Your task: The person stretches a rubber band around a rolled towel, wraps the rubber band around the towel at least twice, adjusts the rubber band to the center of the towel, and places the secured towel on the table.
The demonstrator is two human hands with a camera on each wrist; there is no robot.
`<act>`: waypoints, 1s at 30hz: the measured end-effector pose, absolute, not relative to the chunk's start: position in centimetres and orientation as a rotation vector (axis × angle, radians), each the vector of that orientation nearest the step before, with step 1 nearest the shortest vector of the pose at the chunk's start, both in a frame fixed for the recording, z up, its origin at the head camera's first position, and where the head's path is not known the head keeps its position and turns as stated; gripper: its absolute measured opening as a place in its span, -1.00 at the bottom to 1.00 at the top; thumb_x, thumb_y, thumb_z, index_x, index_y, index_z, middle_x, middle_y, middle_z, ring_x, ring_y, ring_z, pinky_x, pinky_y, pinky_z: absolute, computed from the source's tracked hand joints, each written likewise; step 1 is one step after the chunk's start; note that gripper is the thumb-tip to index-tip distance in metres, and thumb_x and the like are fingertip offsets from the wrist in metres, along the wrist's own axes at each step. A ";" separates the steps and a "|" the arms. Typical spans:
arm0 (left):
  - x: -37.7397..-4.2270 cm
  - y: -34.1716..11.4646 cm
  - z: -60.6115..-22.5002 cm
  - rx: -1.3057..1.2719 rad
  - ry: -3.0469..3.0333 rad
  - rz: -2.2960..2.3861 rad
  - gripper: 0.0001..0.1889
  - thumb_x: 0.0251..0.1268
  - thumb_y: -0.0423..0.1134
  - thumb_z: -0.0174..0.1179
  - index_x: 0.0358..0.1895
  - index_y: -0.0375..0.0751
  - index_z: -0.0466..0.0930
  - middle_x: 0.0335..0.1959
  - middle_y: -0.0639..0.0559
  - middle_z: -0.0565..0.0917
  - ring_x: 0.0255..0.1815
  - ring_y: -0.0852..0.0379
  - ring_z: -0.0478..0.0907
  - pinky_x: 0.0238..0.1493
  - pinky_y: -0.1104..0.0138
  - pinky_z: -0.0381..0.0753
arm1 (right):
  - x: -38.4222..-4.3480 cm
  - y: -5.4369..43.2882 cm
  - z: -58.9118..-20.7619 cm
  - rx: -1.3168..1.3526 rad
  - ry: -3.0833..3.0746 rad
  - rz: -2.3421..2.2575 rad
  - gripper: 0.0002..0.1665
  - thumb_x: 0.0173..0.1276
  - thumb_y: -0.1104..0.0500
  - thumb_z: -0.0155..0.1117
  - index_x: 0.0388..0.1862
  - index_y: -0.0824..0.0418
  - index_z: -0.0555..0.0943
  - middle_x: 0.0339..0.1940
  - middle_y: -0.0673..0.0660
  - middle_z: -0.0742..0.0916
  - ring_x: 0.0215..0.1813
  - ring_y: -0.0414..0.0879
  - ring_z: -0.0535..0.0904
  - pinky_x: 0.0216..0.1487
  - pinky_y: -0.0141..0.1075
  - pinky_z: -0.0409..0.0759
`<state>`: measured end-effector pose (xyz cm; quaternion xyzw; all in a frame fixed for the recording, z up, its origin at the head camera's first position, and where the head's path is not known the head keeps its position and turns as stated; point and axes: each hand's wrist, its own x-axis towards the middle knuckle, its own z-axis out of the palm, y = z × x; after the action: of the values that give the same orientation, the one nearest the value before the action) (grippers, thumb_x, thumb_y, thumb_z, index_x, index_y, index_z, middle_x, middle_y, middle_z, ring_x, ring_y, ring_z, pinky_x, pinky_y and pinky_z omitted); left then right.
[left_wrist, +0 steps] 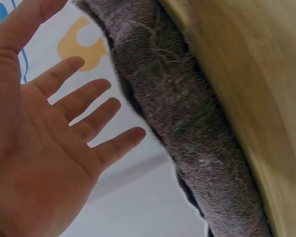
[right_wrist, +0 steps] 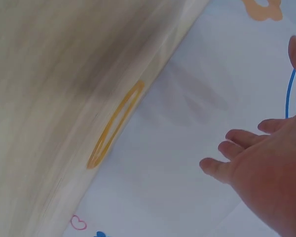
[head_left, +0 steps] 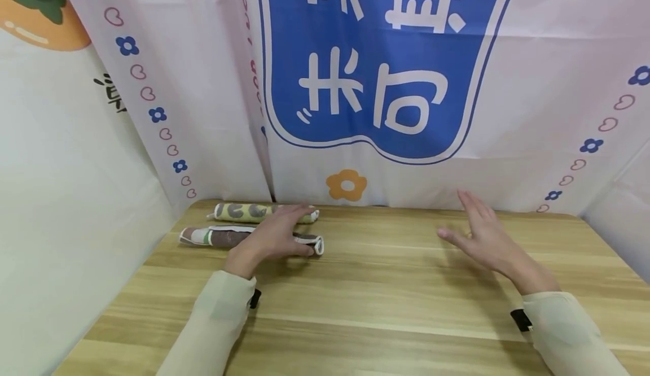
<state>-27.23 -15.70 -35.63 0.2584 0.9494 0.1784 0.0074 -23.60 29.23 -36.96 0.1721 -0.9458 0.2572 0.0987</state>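
Observation:
Two rolled towels lie side by side at the table's back left. The nearer towel roll (head_left: 223,237) is grey-brown with a white edge, and its looped pile shows close up in the left wrist view. Behind it is a yellow towel roll (head_left: 249,212) with grey shapes. My left hand (head_left: 279,235) is over the right ends of both rolls, partly hiding them. Its fingers are spread and fairly straight in the left wrist view; whether it touches a roll I cannot tell. Off to the right, my right hand (head_left: 482,240) hovers above the table with fingers extended, holding nothing.
The wood-grain table (head_left: 365,314) runs back to a printed cloth hanging (head_left: 304,167) along its far edge. White cloth (head_left: 61,195) stands along the left side, with more on the right. Both wrists carry dark straps below pale sleeves.

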 end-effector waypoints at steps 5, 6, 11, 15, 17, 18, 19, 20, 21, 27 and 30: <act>-27.5 -16.0 -36.2 0.800 2.939 0.568 -0.20 0.19 -0.06 0.60 0.49 -0.23 0.51 0.51 -0.26 0.46 0.59 -0.34 0.24 0.55 -0.17 0.22 | -23.7 30.4 -36.9 0.506 -2.801 0.840 0.30 0.47 -0.15 0.45 0.76 0.35 -0.18 0.70 0.53 0.00 0.63 0.58 -0.11 0.52 0.48 -0.08; -27.5 -16.1 -36.2 0.798 2.934 0.577 -0.23 0.20 -0.07 0.60 0.46 -0.23 0.54 0.48 -0.23 0.50 0.57 -0.33 0.28 0.53 -0.16 0.26 | -23.7 30.7 -36.9 0.509 -2.796 0.855 0.30 0.45 -0.13 0.48 0.76 0.35 -0.16 0.70 0.53 0.00 0.63 0.58 -0.10 0.52 0.48 -0.08; -27.8 -16.5 -36.5 0.815 2.915 0.609 -0.30 0.20 -0.11 0.61 0.40 -0.20 0.61 0.35 -0.11 0.64 0.39 -0.19 0.52 0.38 -0.09 0.49 | -23.6 32.1 -37.0 0.508 -2.765 0.887 0.24 0.40 -0.05 0.55 0.75 0.33 -0.02 0.71 0.49 0.07 0.62 0.58 -0.04 0.48 0.51 -0.02; -28.0 -16.7 -36.8 0.830 2.907 0.619 -0.36 0.19 -0.11 0.62 0.34 -0.19 0.66 0.22 -0.07 0.71 0.26 -0.11 0.62 0.30 -0.05 0.57 | -23.4 32.9 -37.1 0.499 -2.759 0.879 0.18 0.39 -0.03 0.57 0.73 0.34 0.09 0.69 0.47 0.16 0.62 0.55 0.02 0.47 0.51 0.05; -28.1 -16.8 -36.9 0.828 2.907 0.619 -0.38 0.18 -0.11 0.62 0.31 -0.18 0.69 0.19 -0.06 0.72 0.23 -0.10 0.63 0.28 -0.04 0.58 | -23.4 33.3 -37.2 0.502 -2.753 0.873 0.16 0.38 -0.02 0.58 0.71 0.36 0.13 0.67 0.48 0.20 0.60 0.56 0.06 0.47 0.49 0.06; -28.1 -16.9 -37.0 0.831 2.908 0.616 -0.39 0.18 -0.11 0.62 0.30 -0.18 0.69 0.18 -0.05 0.73 0.22 -0.10 0.64 0.27 -0.04 0.58 | -23.4 33.5 -37.2 0.509 -2.746 0.869 0.14 0.37 -0.01 0.58 0.69 0.38 0.15 0.66 0.49 0.22 0.59 0.56 0.08 0.47 0.49 0.07; -28.1 -16.9 -37.0 0.832 2.908 0.617 -0.40 0.18 -0.11 0.62 0.29 -0.18 0.70 0.17 -0.05 0.73 0.21 -0.11 0.64 0.27 -0.04 0.58 | -23.4 33.8 -37.3 0.512 -2.745 0.871 0.14 0.37 0.00 0.59 0.68 0.39 0.16 0.65 0.50 0.23 0.59 0.57 0.09 0.48 0.48 0.06; -28.1 -17.0 -37.0 0.828 2.908 0.620 -0.41 0.18 -0.11 0.62 0.27 -0.18 0.71 0.16 -0.04 0.74 0.21 -0.10 0.64 0.26 -0.04 0.59 | -23.4 34.0 -37.4 0.516 -2.745 0.869 0.13 0.36 0.01 0.60 0.67 0.41 0.18 0.64 0.52 0.24 0.58 0.58 0.10 0.47 0.48 0.07; -28.1 -17.0 -37.0 0.824 2.909 0.620 -0.43 0.18 -0.11 0.62 0.26 -0.17 0.72 0.14 -0.03 0.74 0.19 -0.09 0.65 0.25 -0.03 0.59 | -23.3 34.2 -37.4 0.515 -2.748 0.864 0.12 0.35 0.02 0.60 0.65 0.42 0.19 0.63 0.52 0.25 0.57 0.58 0.11 0.47 0.48 0.08; -28.3 -17.1 -37.0 0.832 2.917 0.601 -0.52 0.17 -0.11 0.62 0.15 -0.14 0.76 0.04 0.03 0.76 0.10 -0.05 0.67 0.18 -0.02 0.63 | -23.2 35.1 -37.6 0.453 -2.821 0.793 -0.02 0.39 -0.02 0.57 0.56 0.44 0.33 0.54 0.55 0.37 0.49 0.59 0.26 0.36 0.49 0.27; -28.3 -17.2 -37.1 0.829 2.922 0.603 -0.55 0.16 -0.12 0.62 0.11 -0.12 0.78 0.02 0.05 0.77 0.08 -0.04 0.68 0.16 -0.02 0.63 | -23.1 35.5 -37.7 0.443 -2.847 0.753 -0.12 0.43 -0.04 0.54 0.50 0.43 0.42 0.47 0.56 0.45 0.41 0.59 0.36 0.29 0.47 0.37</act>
<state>-28.30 -17.16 -37.13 0.2677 0.9434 0.1946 0.0225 -23.14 35.46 -37.65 0.1481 -0.9528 0.2521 0.0816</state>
